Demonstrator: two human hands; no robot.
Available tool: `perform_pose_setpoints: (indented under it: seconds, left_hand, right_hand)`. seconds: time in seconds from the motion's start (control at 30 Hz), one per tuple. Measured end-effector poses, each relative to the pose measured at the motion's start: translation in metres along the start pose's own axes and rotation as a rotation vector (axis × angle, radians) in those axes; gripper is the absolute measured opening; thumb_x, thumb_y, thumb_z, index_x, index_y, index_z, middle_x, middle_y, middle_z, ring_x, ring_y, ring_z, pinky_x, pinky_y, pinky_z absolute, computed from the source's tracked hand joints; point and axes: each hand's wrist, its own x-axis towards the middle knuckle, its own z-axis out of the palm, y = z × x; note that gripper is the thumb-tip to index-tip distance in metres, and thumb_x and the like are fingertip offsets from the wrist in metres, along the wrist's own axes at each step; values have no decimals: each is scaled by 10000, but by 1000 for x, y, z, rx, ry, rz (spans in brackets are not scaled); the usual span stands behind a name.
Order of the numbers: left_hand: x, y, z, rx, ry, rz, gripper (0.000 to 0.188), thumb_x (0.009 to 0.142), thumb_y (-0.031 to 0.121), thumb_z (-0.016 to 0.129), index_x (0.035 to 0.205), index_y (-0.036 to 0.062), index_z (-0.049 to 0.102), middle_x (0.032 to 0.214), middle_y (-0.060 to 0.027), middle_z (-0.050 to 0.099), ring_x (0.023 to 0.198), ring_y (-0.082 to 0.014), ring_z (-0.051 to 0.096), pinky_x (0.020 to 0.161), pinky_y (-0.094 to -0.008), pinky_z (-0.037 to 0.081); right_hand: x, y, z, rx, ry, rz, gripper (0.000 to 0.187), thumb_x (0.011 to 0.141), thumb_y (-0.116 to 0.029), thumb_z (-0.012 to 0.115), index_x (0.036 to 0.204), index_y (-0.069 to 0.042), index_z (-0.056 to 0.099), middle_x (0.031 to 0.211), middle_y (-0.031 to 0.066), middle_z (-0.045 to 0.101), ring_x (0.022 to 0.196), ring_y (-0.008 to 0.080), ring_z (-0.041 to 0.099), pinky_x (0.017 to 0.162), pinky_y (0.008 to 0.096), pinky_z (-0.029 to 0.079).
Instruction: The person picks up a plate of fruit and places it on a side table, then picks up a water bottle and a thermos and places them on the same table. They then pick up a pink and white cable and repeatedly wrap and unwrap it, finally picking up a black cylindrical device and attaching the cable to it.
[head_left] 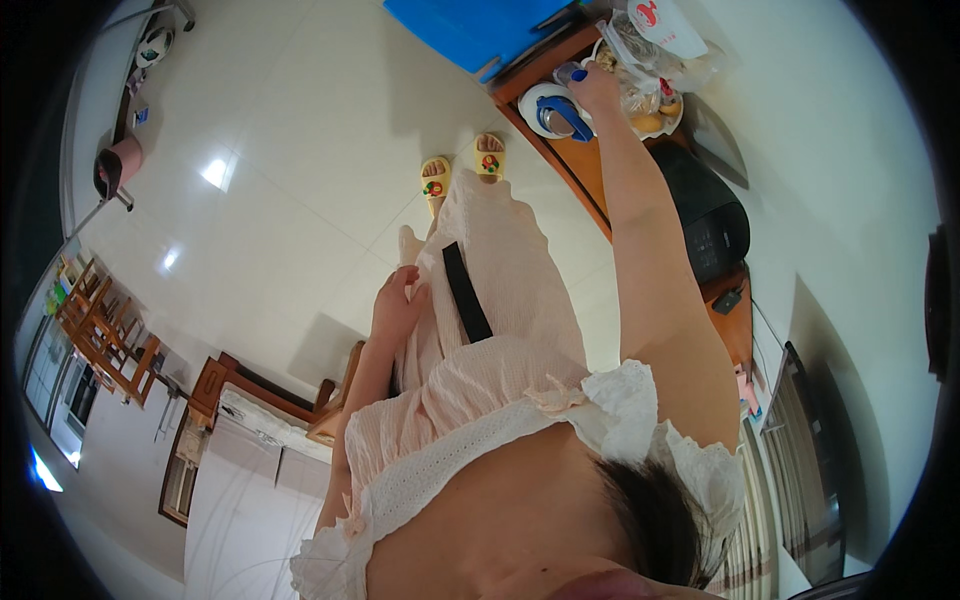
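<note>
My right arm reaches out over the brown wooden cabinet, and my right hand (pixel 597 92) is closed around a small clear and blue item (pixel 570 74), whose kind I cannot make out. Right beside that hand stands a white jug (pixel 537 104) with a blue handle, seen from above. On its other side are clear plastic bags (pixel 640 58) and a white tray (pixel 672 122) with round yellowish food in it. My left hand (pixel 398 302) hangs against my pale pink dress (pixel 500 300), fingers loosely bent and apart, holding nothing.
The brown cabinet (pixel 580 185) runs along the wall, with a black appliance (pixel 705 215) on it. A blue panel-like object (pixel 480 30) is at its far end. Left of me are a wooden chair (pixel 340 390), a pink bin (pixel 120 165) and the tiled floor (pixel 290 140).
</note>
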Motion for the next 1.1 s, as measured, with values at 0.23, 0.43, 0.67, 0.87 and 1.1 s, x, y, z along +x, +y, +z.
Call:
perform_pose_setpoints:
  seconds: [0.23, 0.43, 0.67, 0.87, 1.1]
  left_hand:
    - [11, -1, 7, -35, 37, -2, 343, 795, 177, 570, 1083, -1, 512, 1020, -177, 594, 959, -294, 575, 828, -364, 453]
    - [20, 5, 3, -45, 65, 31, 321, 801, 155, 578, 1072, -8, 524, 1010, -159, 609, 949, -262, 594, 811, -343, 462]
    - [-12, 15, -24, -132, 115, 53, 327, 793, 174, 577, 1069, 8, 523, 1014, -159, 599, 954, -285, 581, 823, -358, 456]
    - [-53, -9, -37, -212, 226, 80, 351, 790, 221, 574, 1080, 28, 529, 1050, -159, 583, 983, -315, 553, 858, -373, 433]
    - [-80, -67, -61, -168, 376, 185, 385, 772, 255, 581, 1078, 30, 517, 1007, -166, 565, 938, -336, 552, 802, -419, 444]
  right_hand:
    - [33, 3, 9, -153, -105, 96, 489, 742, -297, 634, 1148, -58, 500, 1078, 177, 590, 984, 309, 583, 834, 392, 480]
    - [38, 5, -9, -81, -72, 94, 496, 740, -295, 628, 1137, -28, 500, 1078, 192, 584, 1009, 320, 563, 852, 397, 460]
    - [-67, 6, -11, 405, 336, 50, 265, 742, -154, 551, 946, 13, 568, 940, 218, 580, 912, 366, 550, 786, 419, 430]
    - [-193, -33, -37, 464, 403, 14, 235, 820, -108, 510, 1019, 9, 555, 978, 194, 575, 917, 345, 547, 817, 376, 435]
    - [-281, -149, -46, 550, 361, -515, 151, 810, -25, 499, 939, 30, 552, 928, 182, 564, 874, 312, 537, 776, 359, 440]
